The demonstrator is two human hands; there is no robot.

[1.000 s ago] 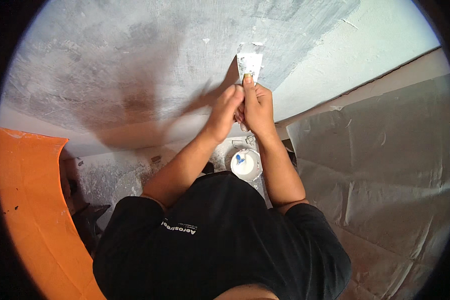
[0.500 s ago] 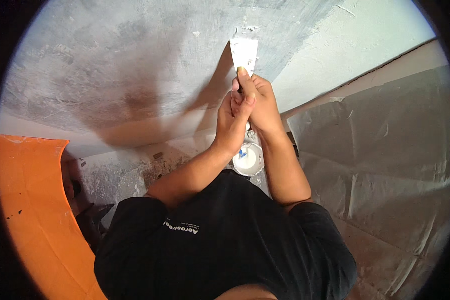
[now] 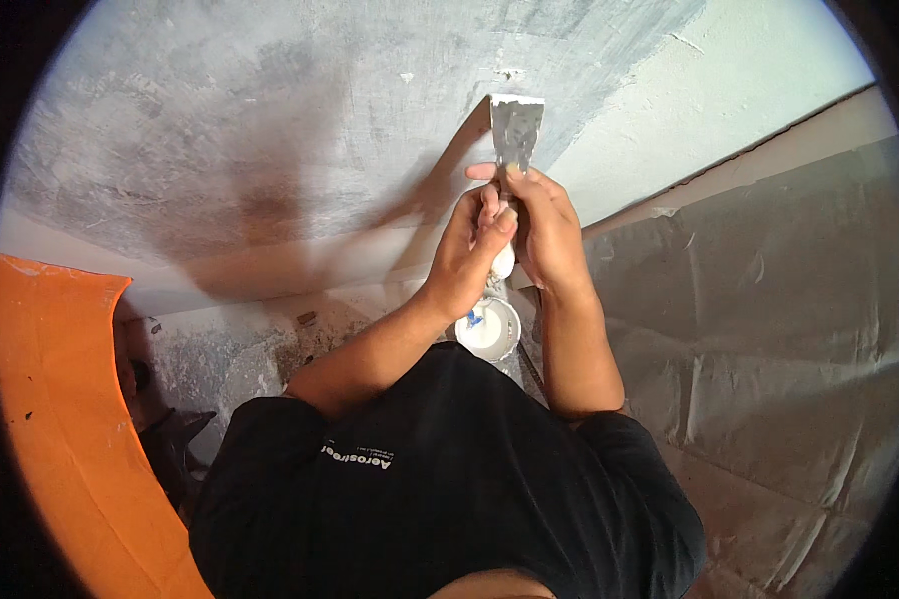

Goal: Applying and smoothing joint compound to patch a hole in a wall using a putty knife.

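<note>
A putty knife (image 3: pixel 516 128) points up at the grey wall, its blade smeared and white along the top edge. My right hand (image 3: pixel 551 228) is closed on it, with the thumb on the base of the blade and a finger reaching out behind it. Lower down, my left hand (image 3: pixel 461 262) closes around the white handle, thumb pressed on top. A small white spot of putty (image 3: pixel 509 75) sits on the wall just beyond the blade. I cannot tell whether the blade touches the wall.
Below my hands stands a round tub (image 3: pixel 505 339) holding white paste and something blue. An orange sheet (image 3: pixel 55 399) hangs at the left, and a creased grey-brown sheet (image 3: pixel 749 299) covers the right. The wall (image 3: pixel 220 120) rises ahead, with a paler section (image 3: pixel 759 80) at right.
The putty knife and both hands have moved slightly right and down, away from the spot of putty. The blade's face, bright white before, now looks grey. The right hand has shifted its fingers.
</note>
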